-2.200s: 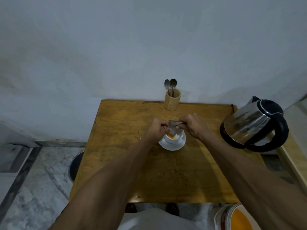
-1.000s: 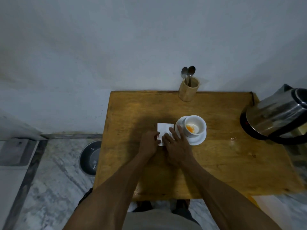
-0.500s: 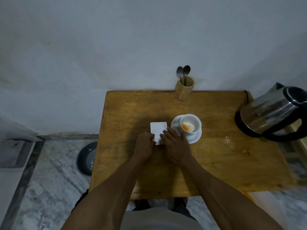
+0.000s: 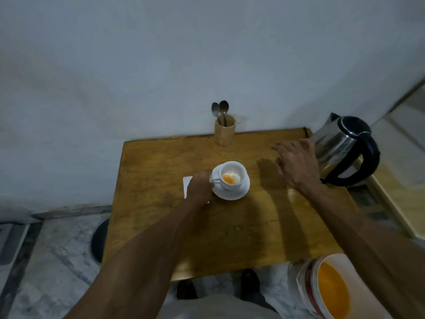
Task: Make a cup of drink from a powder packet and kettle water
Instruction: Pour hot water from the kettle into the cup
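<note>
Now reaching for the kettle (image 4: 342, 149)
Right hand (image 4: 296, 165) spread open at frame right; left hand (image 4: 199, 186) curled, steadying the cup (image 4: 231, 174) (powder inside).

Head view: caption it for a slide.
Left hand beside white cup holding orange powder; open right hand near steel kettle.

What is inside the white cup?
Orange powder lies in the bottom of the white cup, with a pale patch beside it. No water shows. Nothing covers the inside.
</note>
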